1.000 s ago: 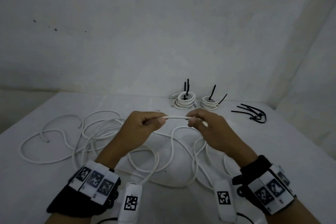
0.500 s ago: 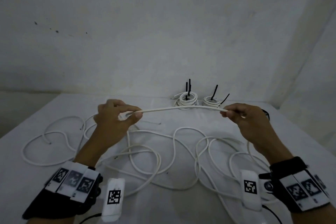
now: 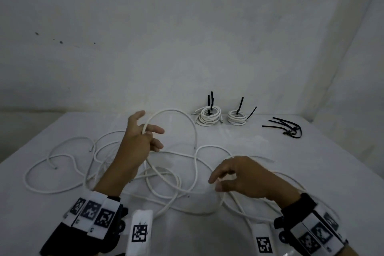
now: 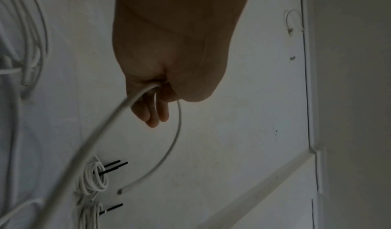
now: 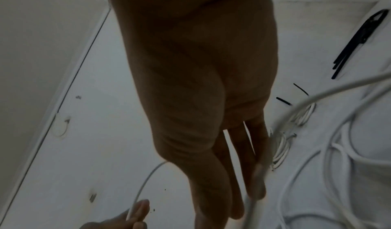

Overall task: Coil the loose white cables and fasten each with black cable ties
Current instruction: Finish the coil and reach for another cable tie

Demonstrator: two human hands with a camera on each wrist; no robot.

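My left hand [image 3: 149, 124] is raised over the table [image 3: 311, 172] and grips a white cable [image 3: 176, 111]. The cable arches up and right from it, and its free end [image 3: 194, 147] hangs down. In the left wrist view the cable [image 4: 131, 102] runs into the curled fingers [image 4: 156, 115]. My right hand [image 3: 214, 184] hovers low over the tangle of loose white cables [image 3: 62, 172], fingers [image 5: 243, 190] extended and holding nothing, with a blurred cable beside them. Loose black cable ties [image 3: 288, 129] lie at the back right.
Two coiled white bundles [image 3: 209, 115] [image 3: 236, 118], each fastened with black ties sticking up, sit by the back wall. Loose cable loops cover the table's left and middle. A wall corner closes off the right side.
My right hand let go of the cable end and dropped toward the cables on the table. My left hand kept its hold, and the once-straight stretch now arches into a loop.
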